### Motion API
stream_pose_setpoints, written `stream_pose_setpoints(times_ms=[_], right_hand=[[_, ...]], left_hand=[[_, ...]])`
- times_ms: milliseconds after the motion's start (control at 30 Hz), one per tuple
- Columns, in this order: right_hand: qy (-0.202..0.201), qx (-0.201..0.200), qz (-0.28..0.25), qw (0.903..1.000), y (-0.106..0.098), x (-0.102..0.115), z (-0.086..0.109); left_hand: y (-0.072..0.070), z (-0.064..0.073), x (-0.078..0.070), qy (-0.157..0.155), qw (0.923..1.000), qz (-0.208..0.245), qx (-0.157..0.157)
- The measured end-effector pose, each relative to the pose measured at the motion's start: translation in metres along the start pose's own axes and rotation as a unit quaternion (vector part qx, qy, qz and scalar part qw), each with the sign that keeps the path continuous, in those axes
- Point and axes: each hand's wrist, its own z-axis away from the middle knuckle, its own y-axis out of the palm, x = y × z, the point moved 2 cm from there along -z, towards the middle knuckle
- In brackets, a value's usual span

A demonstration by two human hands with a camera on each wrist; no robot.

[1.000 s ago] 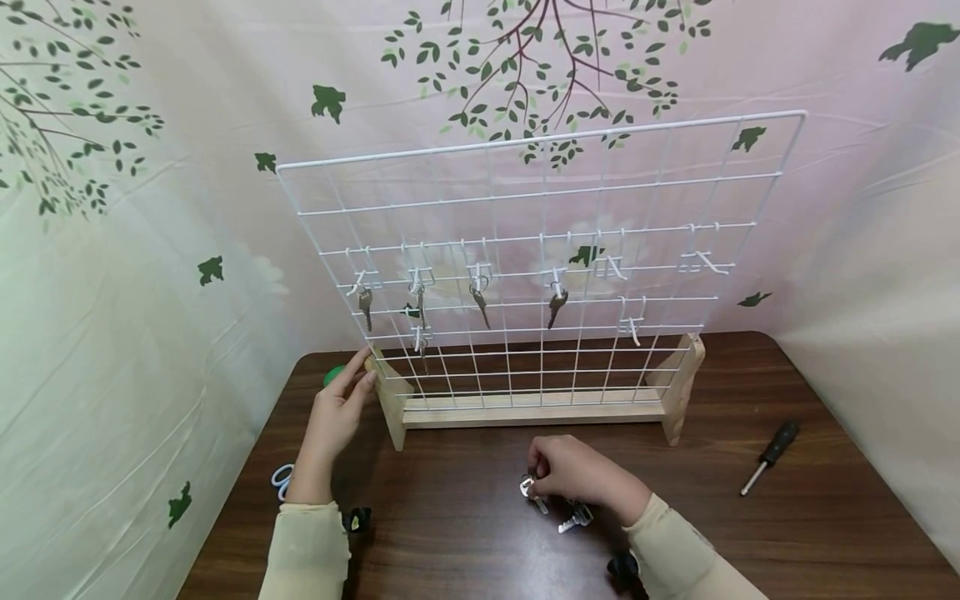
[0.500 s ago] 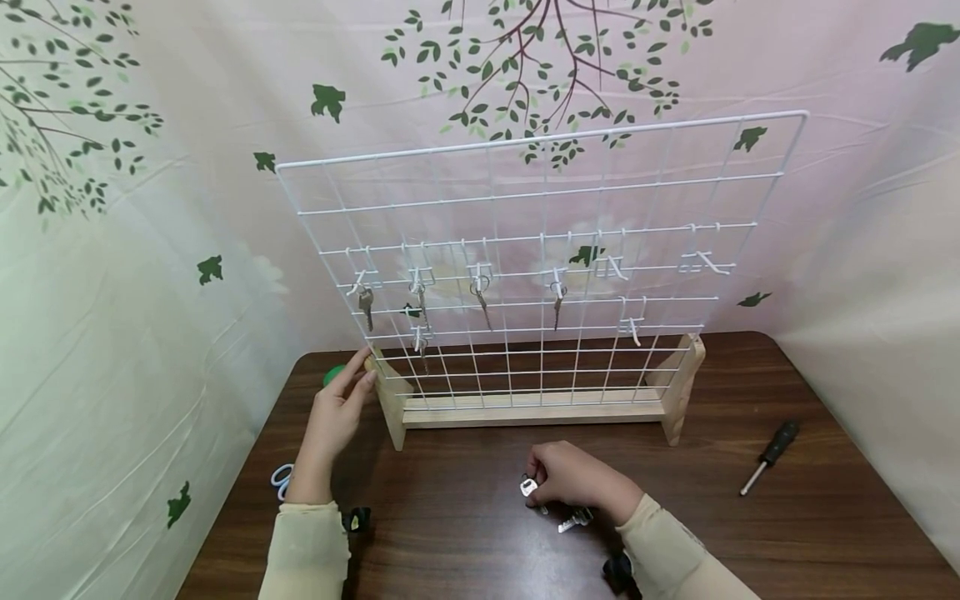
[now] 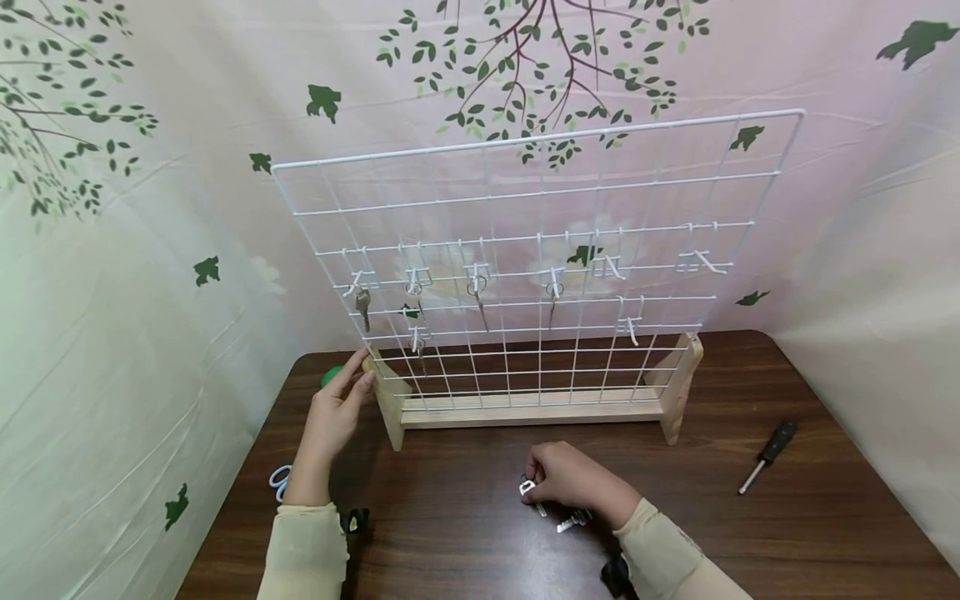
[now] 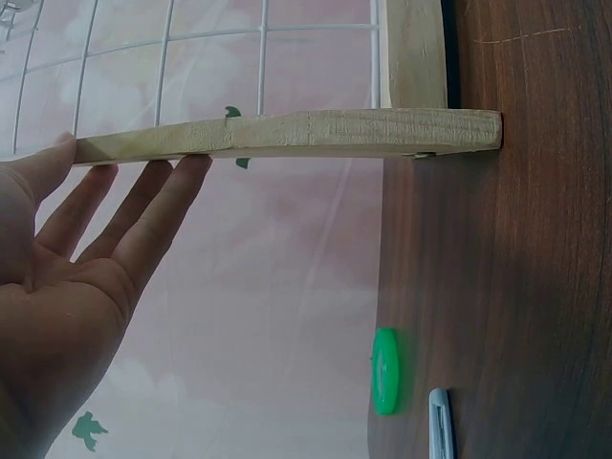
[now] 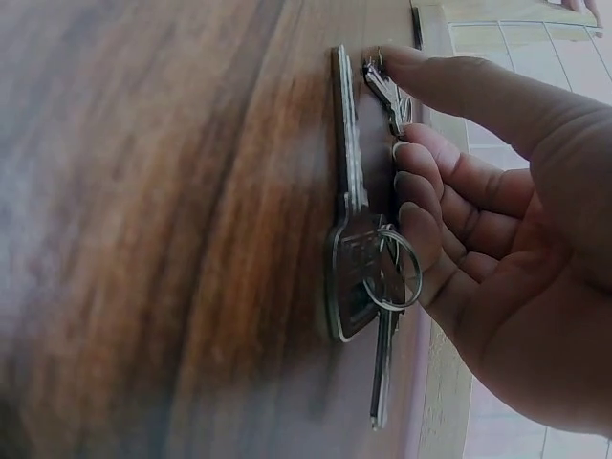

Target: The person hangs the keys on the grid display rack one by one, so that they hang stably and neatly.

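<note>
A white wire grid rack (image 3: 487,200) with wooden side supports (image 3: 678,387) stands on the table. My left hand (image 3: 335,421) touches the left wooden support (image 4: 316,132) with its thumb and fairly straight fingertips. Low over the table before the rack, my right hand (image 3: 576,475) pinches a small key (image 3: 527,487) between thumb and index finger; its other fingers are curled. Under that hand lie more keys (image 3: 574,520); up close, a key (image 5: 354,258) shares a split ring (image 5: 413,277) with a second key. Several keys (image 3: 363,308) hang from white hooks (image 3: 697,260).
A screwdriver (image 3: 767,457) lies at the right on the dark wooden table (image 3: 450,500). At the left are light-blue scissors handles (image 3: 280,479) and a green round object (image 4: 385,371), partly behind the hand. A leaf-patterned cloth (image 3: 187,125) hangs behind.
The right hand has lowered slightly and the pinched key has turned in its fingers. One hanging key near the middle has swung edge-on. The left hand stays at the support.
</note>
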Motion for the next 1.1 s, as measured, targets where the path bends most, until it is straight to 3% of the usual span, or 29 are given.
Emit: stream_pose_setpoints(times_ms=[633,1100], right_hand=[[0.017,0.018,-0.027,0.9993,-0.005,-0.001,0.004],[0.009,0.027,-0.121,0.9923,-0.009,-0.015,0.004]], left_hand=[[0.001,0.000,0.001,0.012,0.9999,0.003,-0.007],[0.000,0.000,0.001,0.008,0.9999,0.005,-0.005]])
